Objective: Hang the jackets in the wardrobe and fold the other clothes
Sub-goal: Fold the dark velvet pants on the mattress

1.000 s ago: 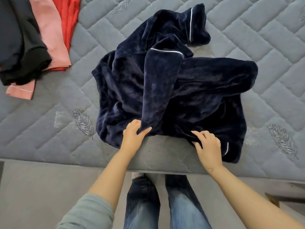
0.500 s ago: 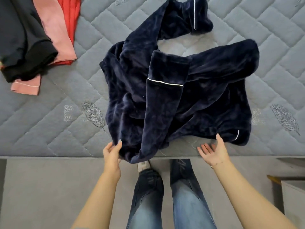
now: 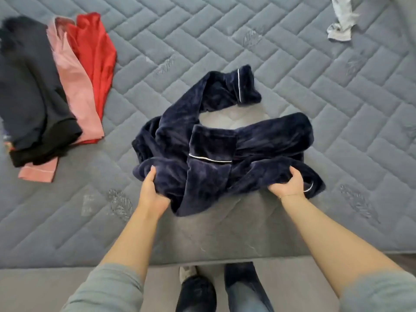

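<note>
Bedroom, mid-fold: my left hand [image 3: 152, 192] and right hand [image 3: 288, 184] each grip a bunched near edge of the navy plush garment [image 3: 225, 154], which lies crumpled w/ white piping on the grey quilted mattress [image 3: 337, 97], close to its near side. Fabric looks thick, soft, floppy, prob. fairly heavy for its size; no stiffness, so it'll sag between grips. Best held at hem or shoulder seams, hands wide apart. Black, pink & red clothes [image 3: 56, 86] lie stacked at far left, well apart.
</note>
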